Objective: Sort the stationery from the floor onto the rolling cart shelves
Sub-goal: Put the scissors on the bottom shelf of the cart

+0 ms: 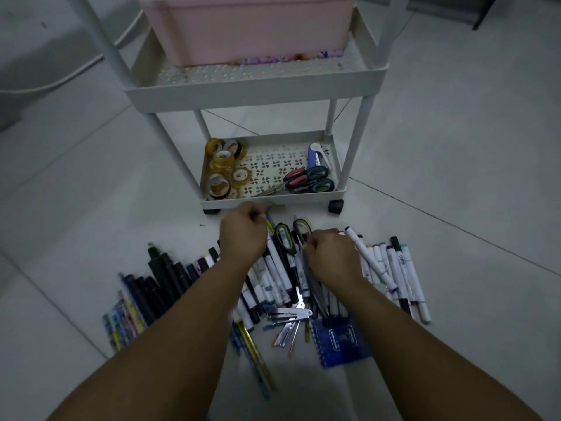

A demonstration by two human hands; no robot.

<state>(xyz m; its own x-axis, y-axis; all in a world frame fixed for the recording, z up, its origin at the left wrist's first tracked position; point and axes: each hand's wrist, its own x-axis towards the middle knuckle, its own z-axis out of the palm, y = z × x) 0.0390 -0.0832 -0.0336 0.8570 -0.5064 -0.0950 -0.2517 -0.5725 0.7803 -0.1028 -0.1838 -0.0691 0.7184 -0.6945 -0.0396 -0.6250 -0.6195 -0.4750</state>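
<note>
Left hand (243, 235) curled round something thin, contents unclear; right hand (331, 256) clenched among floor markers (391, 268) beside green-handled scissors (285, 238), grasp hidden. Probably light, stiff, rolling easily; best gripped mid-barrel. Bound for cart bottom shelf (267, 200).

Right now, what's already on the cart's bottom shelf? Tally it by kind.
Tape rolls: 6
Scissors: 2
Blue-and-white tool, kind unclear: 1
Total: 9 on the bottom shelf
</note>
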